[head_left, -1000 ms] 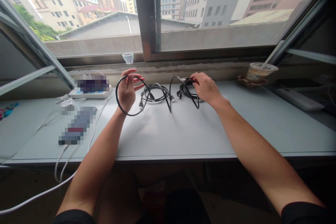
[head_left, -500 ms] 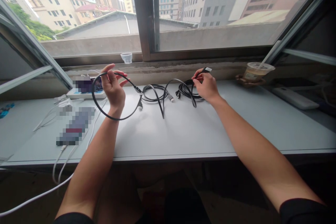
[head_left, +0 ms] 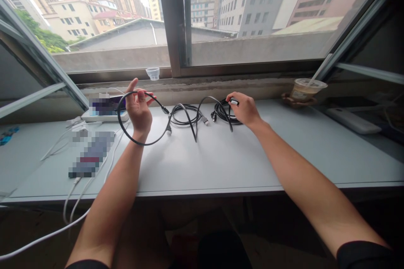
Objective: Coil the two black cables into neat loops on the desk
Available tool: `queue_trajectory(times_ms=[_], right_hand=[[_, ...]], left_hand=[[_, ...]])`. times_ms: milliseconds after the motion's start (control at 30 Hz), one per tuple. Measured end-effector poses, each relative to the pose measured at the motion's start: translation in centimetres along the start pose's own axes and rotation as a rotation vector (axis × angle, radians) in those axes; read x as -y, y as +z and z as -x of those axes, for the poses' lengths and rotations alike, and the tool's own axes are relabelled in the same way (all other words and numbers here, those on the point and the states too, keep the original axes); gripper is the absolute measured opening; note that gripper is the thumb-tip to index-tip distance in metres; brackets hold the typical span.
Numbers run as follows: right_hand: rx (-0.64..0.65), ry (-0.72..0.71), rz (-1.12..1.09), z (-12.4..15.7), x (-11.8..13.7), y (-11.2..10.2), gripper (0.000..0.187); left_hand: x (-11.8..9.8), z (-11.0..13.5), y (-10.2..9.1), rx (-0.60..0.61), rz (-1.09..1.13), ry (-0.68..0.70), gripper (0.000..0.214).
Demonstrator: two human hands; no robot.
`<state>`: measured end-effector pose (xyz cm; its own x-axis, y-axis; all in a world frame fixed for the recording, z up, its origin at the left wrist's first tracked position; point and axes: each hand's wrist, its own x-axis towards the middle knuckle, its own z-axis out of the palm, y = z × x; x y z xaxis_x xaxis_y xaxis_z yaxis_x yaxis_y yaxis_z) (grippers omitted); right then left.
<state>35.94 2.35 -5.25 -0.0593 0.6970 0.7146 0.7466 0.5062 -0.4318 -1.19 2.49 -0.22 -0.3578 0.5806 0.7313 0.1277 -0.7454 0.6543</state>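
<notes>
My left hand (head_left: 139, 111) is raised above the desk, with a loop of black cable (head_left: 119, 122) pinched between thumb and fingers. Its loop hangs around my wrist, and a dark plug (head_left: 165, 110) sticks out to the right. Farther right, my right hand (head_left: 244, 109) grips the white-faced connector (head_left: 234, 101) of a black cable. Loose bends of cable (head_left: 195, 128) stretch between the two hands. On the desk between them lies one coiled black cable (head_left: 181, 122) with a silver-tipped plug (head_left: 205, 120). A second coil (head_left: 221, 113) lies partly hidden behind my right hand.
At the left are a blurred phone-like device (head_left: 91, 153), white cables (head_left: 110, 162) and a white power strip (head_left: 86, 115). A small clear cup (head_left: 153, 73) sits on the window ledge. An iced drink (head_left: 304, 91) stands at the right back, near a white device (head_left: 352, 119).
My right hand has shifted slightly left and turned the connector, so its white face now shows toward me. My left hand keeps its loop almost in place.
</notes>
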Motion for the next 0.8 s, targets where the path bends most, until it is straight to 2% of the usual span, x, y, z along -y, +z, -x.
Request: queue_trajectory(times_ms=[267,433,567,667,800], right_hand=[[0.051,-0.056,-0.011,0.0,-0.3,0.3,0.033],[0.165,-0.141,0.02,0.2,-0.5,0.9,0.046],[0.274,-0.265,0.073,0.5,1.0,1.2,0.057],[0.288,-0.34,-0.005,0.6,3.1,1.2,0.052],[0.275,-0.416,-0.105,0.7,5.7,1.3,0.031]], left_hand=[[0.0,0.0,0.1,-0.006,0.068,0.008,0.048],[-1.0,1.3,1.0,0.105,0.044,-0.115,0.049],[-2.1,2.8,2.1,0.217,-0.006,-0.245,0.049],[-2.6,3.7,2.8,0.343,0.005,-0.394,0.047],[-3.1,4.4,3.2,0.499,0.027,-0.523,0.044]])
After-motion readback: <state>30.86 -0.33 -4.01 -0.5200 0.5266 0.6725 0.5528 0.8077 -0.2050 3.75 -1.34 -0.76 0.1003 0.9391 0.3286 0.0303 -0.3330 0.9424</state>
